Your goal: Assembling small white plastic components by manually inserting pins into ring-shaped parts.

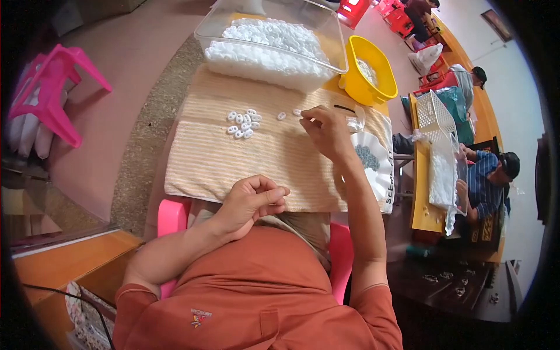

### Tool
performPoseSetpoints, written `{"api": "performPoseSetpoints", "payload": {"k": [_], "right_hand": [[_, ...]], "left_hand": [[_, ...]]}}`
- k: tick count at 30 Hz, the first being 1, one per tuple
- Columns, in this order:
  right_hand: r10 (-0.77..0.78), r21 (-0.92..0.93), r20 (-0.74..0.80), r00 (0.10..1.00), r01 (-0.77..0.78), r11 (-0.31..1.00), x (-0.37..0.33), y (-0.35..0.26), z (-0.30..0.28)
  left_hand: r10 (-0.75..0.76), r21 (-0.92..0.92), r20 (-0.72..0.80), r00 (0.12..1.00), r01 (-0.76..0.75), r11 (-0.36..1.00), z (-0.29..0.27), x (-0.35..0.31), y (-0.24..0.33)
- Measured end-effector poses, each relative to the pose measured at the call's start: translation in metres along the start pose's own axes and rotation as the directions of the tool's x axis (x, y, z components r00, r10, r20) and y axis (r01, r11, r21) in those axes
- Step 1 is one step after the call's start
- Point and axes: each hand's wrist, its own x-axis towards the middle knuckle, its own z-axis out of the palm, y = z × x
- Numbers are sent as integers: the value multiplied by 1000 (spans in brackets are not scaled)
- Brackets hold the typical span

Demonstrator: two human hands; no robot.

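Observation:
My left hand point(255, 203) is held low over the near edge of a striped cloth point(204, 166), its thumb and fingertips pressed together. Whatever may be between them is too small to see. Further out, my right hand point(328, 133) has its fingers curled in a pinch beside a small white oval piece point(297, 112); I cannot tell whether it grips anything. Another white oval piece point(282, 116) lies alone to the left. Several more, each with two holes, form a loose pile point(243, 123) on the cloth. Right of my right wrist sits a fluted white dish point(379, 185) of small grey bits.
A clear plastic bin point(280, 80) full of white pieces stands at the far edge, with a yellow basket point(366, 92) to its right. A thin black stick point(344, 108) lies near the basket. A pink stool point(55, 93) stands left; a person point(490, 178) sits at another table right.

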Motion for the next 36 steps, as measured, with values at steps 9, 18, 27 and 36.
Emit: {"api": "performPoseSetpoints", "payload": {"k": [9,18,27,36], "right_hand": [[-172,-185,134,976,195,963,12,-14,22],[-91,-287,184,979,142,947,16,-22,27],[-118,-209,285,951,182,961,13,-50,25],[-288,-188,324,901,359,914,12,-66,53]], "left_hand": [[-1,-6,3,1000,1,1000,4,-4,-2],[0,-14,19,1000,1,1000,3,-2,1],[-1,-27,-21,1000,1,1000,2,-2,-2],[13,-40,-36,999,-15,999,2,-1,0]]}}
